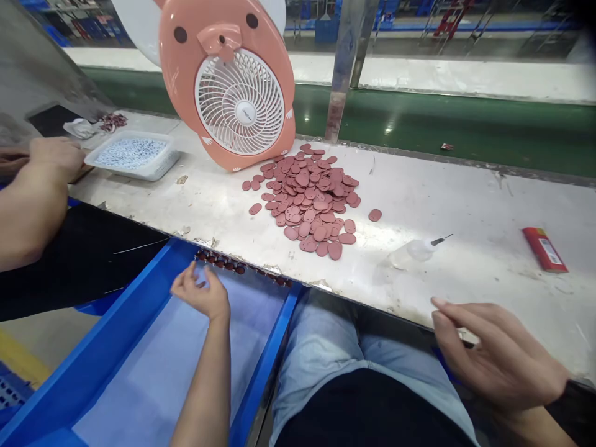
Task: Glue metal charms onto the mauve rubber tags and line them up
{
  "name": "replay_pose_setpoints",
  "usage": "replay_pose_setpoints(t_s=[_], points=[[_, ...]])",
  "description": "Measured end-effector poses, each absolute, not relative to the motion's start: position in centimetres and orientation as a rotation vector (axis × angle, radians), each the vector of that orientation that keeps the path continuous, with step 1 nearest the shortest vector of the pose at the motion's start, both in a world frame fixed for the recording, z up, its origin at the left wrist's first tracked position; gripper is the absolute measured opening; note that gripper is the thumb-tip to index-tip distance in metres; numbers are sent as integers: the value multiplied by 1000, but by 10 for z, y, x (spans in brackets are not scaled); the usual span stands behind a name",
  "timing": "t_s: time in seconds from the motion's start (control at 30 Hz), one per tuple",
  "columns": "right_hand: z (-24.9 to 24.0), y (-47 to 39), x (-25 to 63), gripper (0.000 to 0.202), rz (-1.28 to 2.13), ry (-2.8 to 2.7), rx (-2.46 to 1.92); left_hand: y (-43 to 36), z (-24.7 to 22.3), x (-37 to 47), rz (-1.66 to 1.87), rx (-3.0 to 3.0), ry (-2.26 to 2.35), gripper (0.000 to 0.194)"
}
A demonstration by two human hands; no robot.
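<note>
My left hand [202, 292] is over the blue bin [135, 298], its fingers curled in; whatever they hold, if anything, cannot be made out. Just beyond its fingertips, small dark red pieces [223, 264] hang in a row at the bin's far end, under the bench edge. My right hand [500, 351] is at the bench's front edge on the right, thumb and index fingertips pinched together; anything between them is too small to see. Nearest to it on the bench lies a clear bottle with a needle tip [414, 251]. A pile of flat, oval, dull red pieces [311, 192] spreads across the middle.
A pink animal-shaped fan [242, 112] stands behind the pile. A red box [544, 249] lies at the right. Another person's hand [58, 155] is at the far left, beside a white tray of small bluish bits [158, 162]. A green conveyor [419, 121] runs behind the bench.
</note>
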State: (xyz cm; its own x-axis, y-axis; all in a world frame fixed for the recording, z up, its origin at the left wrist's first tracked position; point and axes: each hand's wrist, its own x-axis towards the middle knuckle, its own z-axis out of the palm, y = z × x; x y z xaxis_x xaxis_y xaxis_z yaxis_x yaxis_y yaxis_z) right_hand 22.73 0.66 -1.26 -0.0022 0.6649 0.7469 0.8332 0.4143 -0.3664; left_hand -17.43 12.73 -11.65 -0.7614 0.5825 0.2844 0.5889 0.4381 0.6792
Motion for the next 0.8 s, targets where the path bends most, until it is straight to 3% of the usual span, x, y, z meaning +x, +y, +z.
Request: replay_pose_setpoints(t_s=[0.1,0.17,0.27,0.37,0.47,0.6,0.63,0.8], points=[[-20,18,236,57,-156,-1437,-1531,126,-78,-146,-1421,-1114,-2302,59],[-22,31,238,64,3,-1362,-1686,132,-52,-124,-1402,-1520,-2128,50],[-22,54,236,84,268,-1363,-1861,140,-23,-98,-913,-2513,-1781,60],[-20,71,232,69,460,-1372,-1907,135,-17,-90,-589,-2771,-1700,71],[-19,73,228,49,594,-1322,-1852,120,-28,-98,-887,-2761,-1773,69],[-16,57,218,51,775,-1171,-1674,96,-45,-103,-1349,-2632,-1899,20],[-14,52,214,53,836,-1132,-1617,89,-46,-98,-1436,-2567,-1945,16],[6,28,186,58,1240,-1021,-1435,47,-27,-40,-1960,-2270,-2268,32]])
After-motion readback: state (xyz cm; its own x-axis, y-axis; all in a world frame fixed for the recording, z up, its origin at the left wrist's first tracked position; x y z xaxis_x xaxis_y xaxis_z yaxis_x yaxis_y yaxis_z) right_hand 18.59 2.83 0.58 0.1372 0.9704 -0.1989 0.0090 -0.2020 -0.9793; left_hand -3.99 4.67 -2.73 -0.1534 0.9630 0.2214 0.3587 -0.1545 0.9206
